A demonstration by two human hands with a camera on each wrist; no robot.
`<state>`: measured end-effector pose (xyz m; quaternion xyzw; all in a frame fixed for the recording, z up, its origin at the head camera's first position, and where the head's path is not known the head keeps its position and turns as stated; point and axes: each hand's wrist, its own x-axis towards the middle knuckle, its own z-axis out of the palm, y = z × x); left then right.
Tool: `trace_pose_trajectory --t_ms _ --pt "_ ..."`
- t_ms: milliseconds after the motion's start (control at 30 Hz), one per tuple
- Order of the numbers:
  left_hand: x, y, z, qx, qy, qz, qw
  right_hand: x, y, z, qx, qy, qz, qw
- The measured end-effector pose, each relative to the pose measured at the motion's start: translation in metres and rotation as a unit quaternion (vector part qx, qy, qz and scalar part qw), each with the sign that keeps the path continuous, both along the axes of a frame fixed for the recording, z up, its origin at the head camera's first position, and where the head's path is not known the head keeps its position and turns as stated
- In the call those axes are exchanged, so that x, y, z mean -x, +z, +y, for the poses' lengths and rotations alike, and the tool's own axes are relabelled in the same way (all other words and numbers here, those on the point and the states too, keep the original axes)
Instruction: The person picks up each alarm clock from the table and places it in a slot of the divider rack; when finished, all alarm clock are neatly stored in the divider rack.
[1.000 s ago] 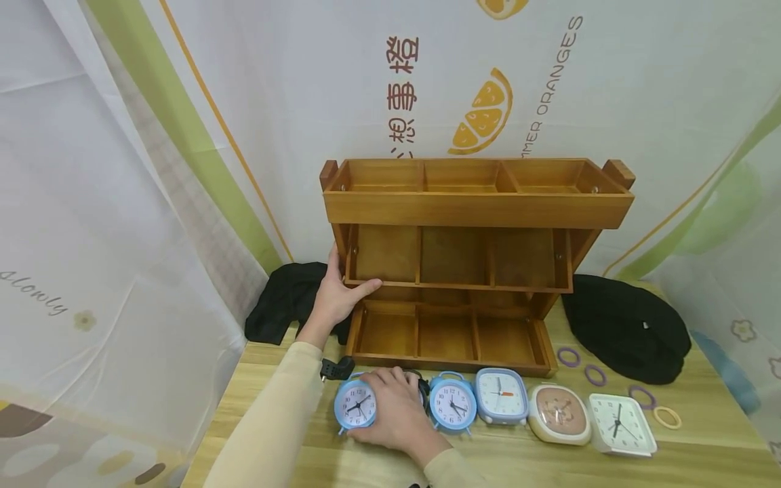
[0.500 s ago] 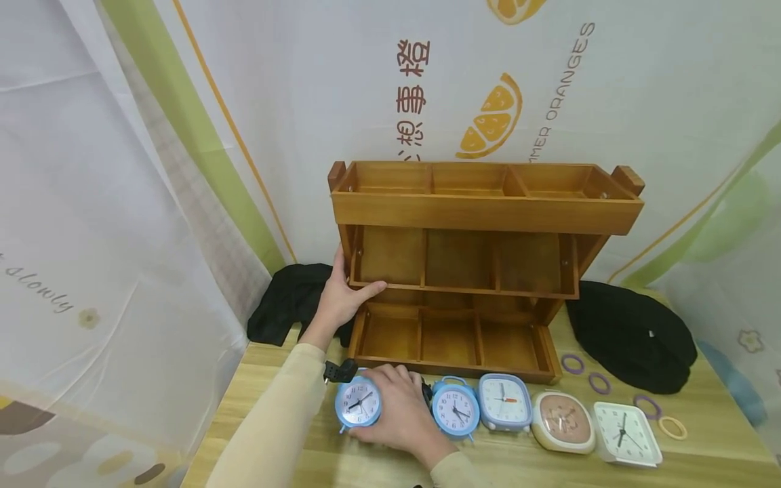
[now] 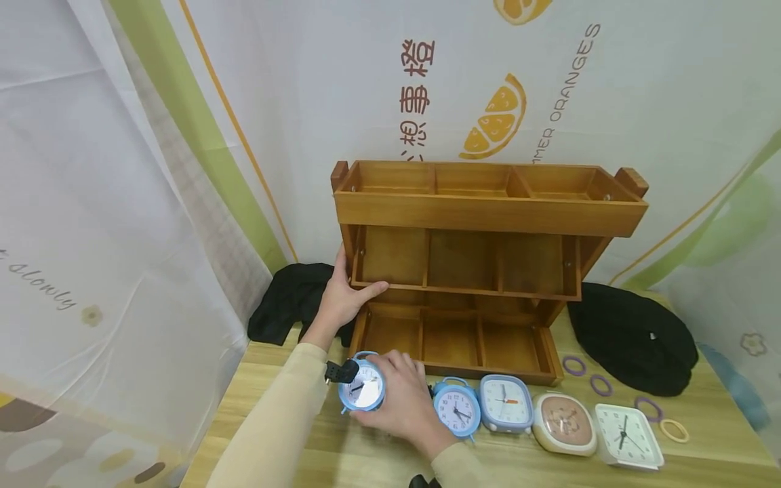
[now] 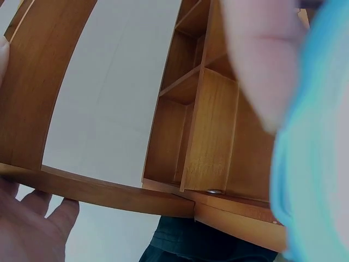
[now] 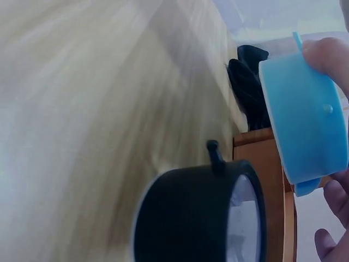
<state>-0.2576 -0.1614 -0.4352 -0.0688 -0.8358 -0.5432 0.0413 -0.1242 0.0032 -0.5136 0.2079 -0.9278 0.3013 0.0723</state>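
Note:
In the head view my right hand grips a light-blue twin-bell-style alarm clock, its white face turned up toward me. Fingers and thumb wrap its blue case in the right wrist view, where it hangs above the table. My left hand holds the left side of a tiered wooden organizer box, thumb over the middle tray's front edge. The left wrist view shows its fingertips against a wooden side strip. A black clock stands on the table, hidden behind my right hand in the head view.
Right of my hand stand another blue alarm clock, a bluish square clock, a cream clock and a white square clock. Purple rings and a yellow ring lie beyond. Black cloth flanks the box.
My right hand has raised the blue alarm clock off the table and slightly toward the box. My left hand keeps its hold; the head view has shifted a little.

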Motion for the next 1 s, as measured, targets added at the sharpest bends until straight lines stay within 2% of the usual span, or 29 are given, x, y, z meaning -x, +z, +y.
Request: trace_pose_trajectory --t_ms 167,467,733,1000 --pt "-0.001 -0.004 -0.003 -0.002 0.002 0.001 1.0000 0.007 0.002 0.001 0.011 -0.014 0.010 1.000" --pt "-0.001 -0.005 -0.001 -0.004 -0.001 -0.003 1.0000 0.020 -0.001 0.011 0.034 -0.047 -0.020 0.998" --pt "0.000 -0.004 0.000 -0.004 0.000 0.001 1.0000 0.035 -0.001 0.018 0.040 -0.070 -0.024 0.996" --pt "0.002 -0.004 -0.002 -0.009 -0.005 0.008 0.9999 0.047 -0.003 0.021 0.040 -0.070 -0.039 0.996"
